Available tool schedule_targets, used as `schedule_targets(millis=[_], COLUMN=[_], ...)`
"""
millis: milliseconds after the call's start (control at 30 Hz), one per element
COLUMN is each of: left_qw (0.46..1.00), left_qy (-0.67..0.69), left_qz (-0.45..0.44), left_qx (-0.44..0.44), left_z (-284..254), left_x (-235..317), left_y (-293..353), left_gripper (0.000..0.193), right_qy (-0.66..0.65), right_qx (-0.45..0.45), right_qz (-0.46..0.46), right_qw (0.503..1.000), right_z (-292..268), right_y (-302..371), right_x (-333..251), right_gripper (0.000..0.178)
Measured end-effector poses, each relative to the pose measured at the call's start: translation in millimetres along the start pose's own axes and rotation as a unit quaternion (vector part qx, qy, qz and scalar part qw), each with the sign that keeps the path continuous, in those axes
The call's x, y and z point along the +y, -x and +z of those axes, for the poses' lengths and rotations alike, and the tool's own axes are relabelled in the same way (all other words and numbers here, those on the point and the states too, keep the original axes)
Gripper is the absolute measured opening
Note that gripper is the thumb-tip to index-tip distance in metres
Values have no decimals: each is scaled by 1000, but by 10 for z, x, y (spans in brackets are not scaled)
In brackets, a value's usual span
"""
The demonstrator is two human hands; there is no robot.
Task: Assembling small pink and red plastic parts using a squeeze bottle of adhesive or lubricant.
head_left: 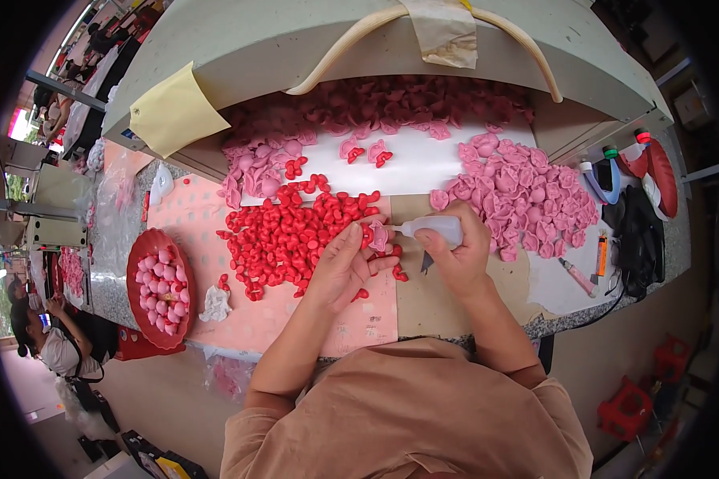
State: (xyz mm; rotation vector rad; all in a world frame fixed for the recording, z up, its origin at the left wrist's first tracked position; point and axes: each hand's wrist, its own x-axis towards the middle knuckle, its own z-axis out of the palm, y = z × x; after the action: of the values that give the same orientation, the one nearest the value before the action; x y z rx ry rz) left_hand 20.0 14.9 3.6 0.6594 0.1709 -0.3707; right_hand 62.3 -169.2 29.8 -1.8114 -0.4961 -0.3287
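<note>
Between the fingertips of my left hand (339, 267) is a small pink shell-like piece (379, 235), with a bit of red showing beside it. My right hand (462, 254) is wrapped round a translucent squeeze bottle (435, 229), tilted sideways so its thin nozzle meets the pink piece. Left of my hands spreads a heap of glossy red bow-like pieces (276, 239). To the right lies a pile of pink shell-like pieces (519, 195). Two pink pieces, each with a red piece (382, 159) against it, rest on the white sheet (327, 164) ahead.
A grey cabinet (295, 44) overhangs more pink pieces at the back. At left stands a red basket (137, 297) of round pink pieces, near crumpled tissue (215, 304). A tube (577, 275), an orange box (601, 254) and a black bag (641, 235) lie right. Another person (60, 339) sits far left.
</note>
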Motion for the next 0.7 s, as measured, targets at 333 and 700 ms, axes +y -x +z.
schedule_targets(millis=[333, 700], left_qw=[1000, 1000], left_qy=[-6, -14], left_qz=[3, 4], left_qx=[4, 7], left_z=[18, 36], left_x=[5, 10], left_y=[1, 5], left_gripper=[43, 42], right_qy=[2, 18], right_qx=[1, 8], right_qz=[-7, -69], right_qw=[1000, 997], right_z=[2, 31], right_y=[-1, -1], right_x=[9, 29], right_gripper=[26, 26])
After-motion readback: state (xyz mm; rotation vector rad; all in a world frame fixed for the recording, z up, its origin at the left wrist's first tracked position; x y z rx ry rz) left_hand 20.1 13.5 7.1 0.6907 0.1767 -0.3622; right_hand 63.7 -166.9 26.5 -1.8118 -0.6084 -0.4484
